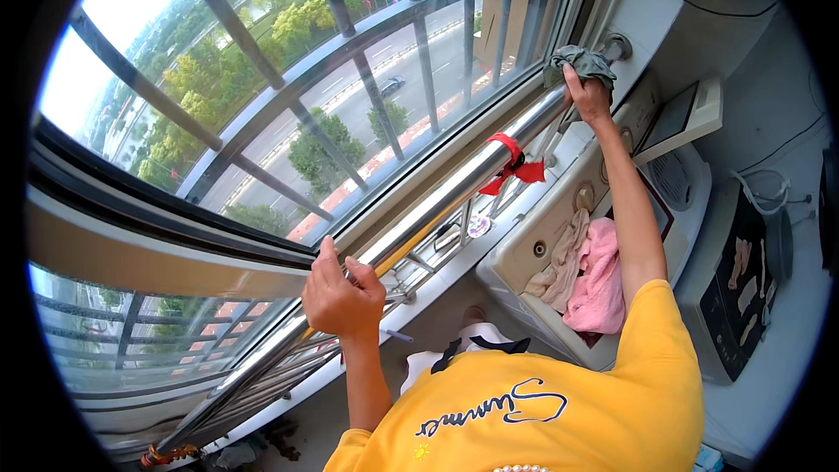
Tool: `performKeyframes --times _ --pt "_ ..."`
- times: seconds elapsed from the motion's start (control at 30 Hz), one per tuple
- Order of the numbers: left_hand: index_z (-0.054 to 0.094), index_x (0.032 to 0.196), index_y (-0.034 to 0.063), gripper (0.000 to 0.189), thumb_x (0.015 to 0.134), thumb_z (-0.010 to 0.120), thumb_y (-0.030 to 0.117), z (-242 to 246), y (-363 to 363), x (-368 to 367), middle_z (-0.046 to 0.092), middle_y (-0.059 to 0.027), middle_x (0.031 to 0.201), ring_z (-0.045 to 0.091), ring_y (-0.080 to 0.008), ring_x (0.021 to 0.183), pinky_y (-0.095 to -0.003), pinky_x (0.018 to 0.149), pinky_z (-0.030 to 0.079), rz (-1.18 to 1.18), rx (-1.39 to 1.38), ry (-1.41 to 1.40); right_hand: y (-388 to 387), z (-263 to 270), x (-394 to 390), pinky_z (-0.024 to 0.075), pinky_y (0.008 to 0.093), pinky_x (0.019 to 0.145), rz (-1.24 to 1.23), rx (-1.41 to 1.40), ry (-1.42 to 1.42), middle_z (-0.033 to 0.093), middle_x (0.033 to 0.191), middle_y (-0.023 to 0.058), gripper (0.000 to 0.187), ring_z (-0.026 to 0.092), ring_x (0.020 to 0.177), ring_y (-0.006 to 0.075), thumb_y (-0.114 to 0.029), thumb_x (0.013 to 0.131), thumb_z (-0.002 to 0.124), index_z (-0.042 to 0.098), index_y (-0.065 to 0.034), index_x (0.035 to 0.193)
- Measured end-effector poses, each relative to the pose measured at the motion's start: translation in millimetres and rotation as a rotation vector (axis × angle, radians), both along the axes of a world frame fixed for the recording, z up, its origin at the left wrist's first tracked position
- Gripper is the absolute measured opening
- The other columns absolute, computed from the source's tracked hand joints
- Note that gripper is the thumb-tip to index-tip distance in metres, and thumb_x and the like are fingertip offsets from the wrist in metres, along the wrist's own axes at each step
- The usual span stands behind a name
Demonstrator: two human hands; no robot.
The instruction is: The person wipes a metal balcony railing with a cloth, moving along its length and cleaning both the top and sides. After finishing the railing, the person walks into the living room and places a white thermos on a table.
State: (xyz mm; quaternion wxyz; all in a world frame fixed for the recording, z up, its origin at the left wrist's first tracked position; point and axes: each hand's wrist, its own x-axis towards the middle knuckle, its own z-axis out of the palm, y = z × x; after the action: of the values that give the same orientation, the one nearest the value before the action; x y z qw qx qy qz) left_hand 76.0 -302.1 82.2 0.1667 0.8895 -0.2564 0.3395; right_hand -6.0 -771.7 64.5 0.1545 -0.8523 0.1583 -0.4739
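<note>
My right hand (pixel 590 97) is closed on a crumpled grey-green cloth (pixel 580 65), which lies around the upper right end of a shiny metal rail (pixel 436 193), near its round wall mount. A red ribbon (pixel 513 167) is tied around the rail between my hands. My left hand (pixel 344 292) is at the rail's lower part, thumb and fingers apart; whether its palm touches the rail is hidden. A yellow rod (pixel 416 239) runs just beneath the rail.
Barred window panes (pixel 328 85) run along the left. Below the rail is a white sill (pixel 452 269). At the right stand an open washing machine (pixel 518 262) with pink (pixel 598 275) and beige cloths on it, and a dark-topped appliance (pixel 734 301). Orange ties (pixel 167 454) wrap the rail's lower end.
</note>
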Motion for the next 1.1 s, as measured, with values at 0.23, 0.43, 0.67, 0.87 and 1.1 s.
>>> performKeyframes --times 0.23,0.43,0.67,0.87,1.1 --pt "0.065 0.106 0.0047 0.033 0.077 0.051 0.013 1.9 -3.5 -2.1 0.066 -0.0024 0.081 0.063 -0.0237 0.068 -0.0346 0.061 0.047 0.018 -0.005 -0.011 -123.9 -6.5 -8.7 0.0411 0.0328 0.092 -0.109 0.268 -0.064 0.067 0.107 0.0117 0.040 0.060 0.101 0.0262 -0.038 0.089 0.057 0.067 -0.0036 0.107" --pt "0.068 0.097 0.0062 0.024 0.082 0.050 0.011 2.1 -5.1 -1.9 0.066 -0.0046 0.078 0.063 -0.0248 0.068 -0.0356 0.061 0.048 0.011 0.023 -0.005 -128.1 -0.2 -12.0 0.0414 0.0376 0.091 -0.345 0.251 0.173 0.065 0.108 0.0180 0.054 0.058 0.103 0.0348 -0.051 0.085 0.056 0.066 -0.0015 0.103" --pt "0.067 0.095 0.0068 0.023 0.079 0.053 0.015 -2.9 -2.3 0.7 0.063 -0.0036 0.077 0.060 -0.0244 0.066 -0.0355 0.059 0.046 0.001 0.021 -0.063 -26.1 -13.7 7.4 0.0443 0.0376 0.088 -0.237 0.177 -0.072 0.067 0.097 0.0153 0.040 0.061 0.095 0.0337 -0.042 0.087 0.055 0.068 -0.0053 0.096" --pt "0.066 0.097 0.0082 0.021 0.081 0.054 0.017 -1.0 0.5 -1.4 0.063 -0.0033 0.080 0.061 -0.0236 0.072 -0.0358 0.061 0.046 -0.035 -0.013 -0.046 100.0 -18.2 24.4 0.0432 0.0314 0.088 0.011 0.413 -0.329 0.067 0.096 0.0068 0.025 0.060 0.091 0.0198 -0.020 0.093 0.051 0.066 -0.0013 0.099" --pt "0.058 0.118 0.0034 0.041 0.078 0.060 0.014 6.3 9.7 -3.2 0.061 -0.0118 0.109 0.061 -0.0289 0.090 -0.0378 0.075 0.049 -0.277 -0.171 -0.006 209.4 19.1 16.1 0.0415 0.0307 0.092 0.142 0.908 -0.590 0.063 0.105 0.0086 0.029 0.057 0.097 0.0173 -0.020 0.095 0.051 0.061 0.0037 0.108"
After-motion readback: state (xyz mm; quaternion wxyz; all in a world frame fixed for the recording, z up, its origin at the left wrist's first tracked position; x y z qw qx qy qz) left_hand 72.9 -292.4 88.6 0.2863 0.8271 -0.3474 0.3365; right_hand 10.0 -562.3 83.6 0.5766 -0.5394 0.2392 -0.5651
